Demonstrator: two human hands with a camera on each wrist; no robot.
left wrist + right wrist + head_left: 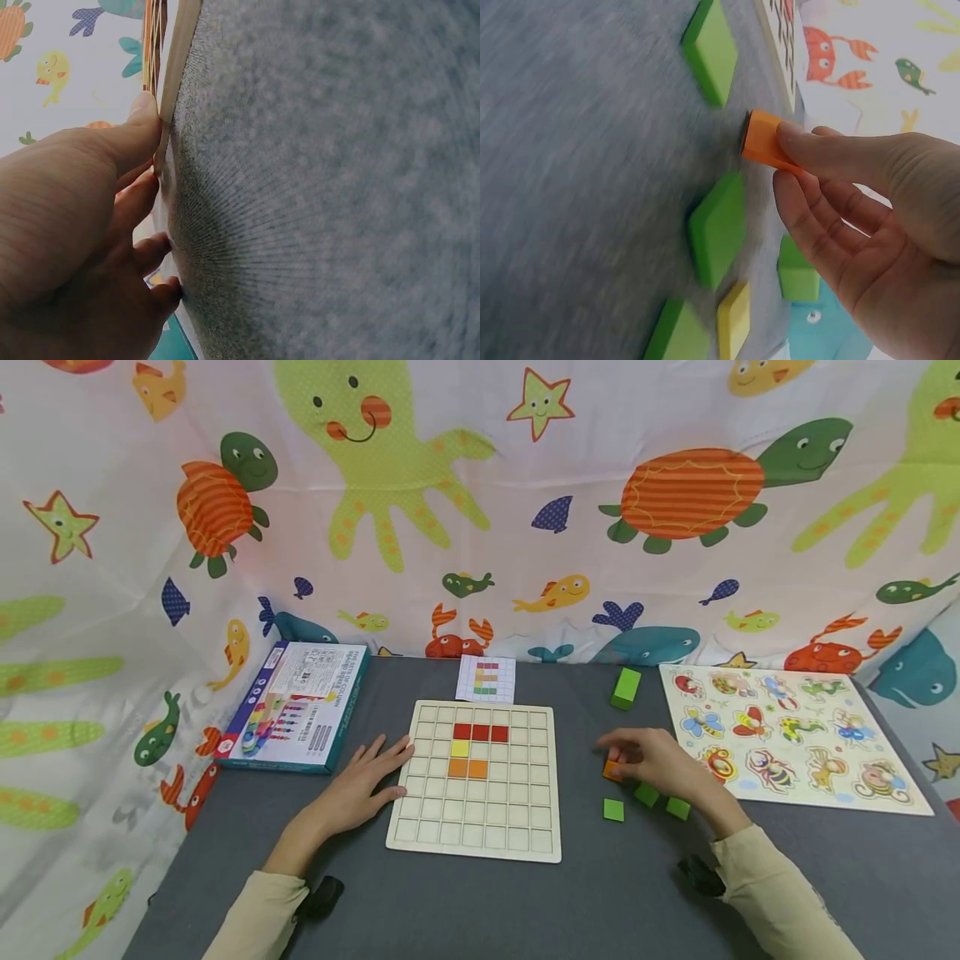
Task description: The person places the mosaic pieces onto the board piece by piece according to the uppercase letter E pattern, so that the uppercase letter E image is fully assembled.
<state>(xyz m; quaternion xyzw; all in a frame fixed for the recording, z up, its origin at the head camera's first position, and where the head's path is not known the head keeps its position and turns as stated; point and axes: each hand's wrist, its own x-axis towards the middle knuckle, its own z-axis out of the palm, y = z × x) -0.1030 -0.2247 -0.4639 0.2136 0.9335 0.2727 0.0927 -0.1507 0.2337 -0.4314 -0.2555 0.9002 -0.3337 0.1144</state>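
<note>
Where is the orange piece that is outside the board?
In the head view, the right hand pinches the orange piece, right of the board, near green tiles.

One grid board (pixel 517 818) bears three red tiles (pixel 481 733), one yellow tile (pixel 460 749) and two orange tiles (pixel 477 769). At its twelve o'clock, one card (pixel 486 679); two o'clock, one green block (pixel 626 689), possibly a stack; three o'clock, one further orange tile (pixel 763 136), three green tiles (pixel 613 811), one loose yellow tile (pixel 733 321) and one picture board (pixel 825 710); ten o'clock, one box (pixel 300 706).

this looks like a play corner: cartoon-printed cloth (pixel 525 510), insect picture board (pixel 797 737).
</note>
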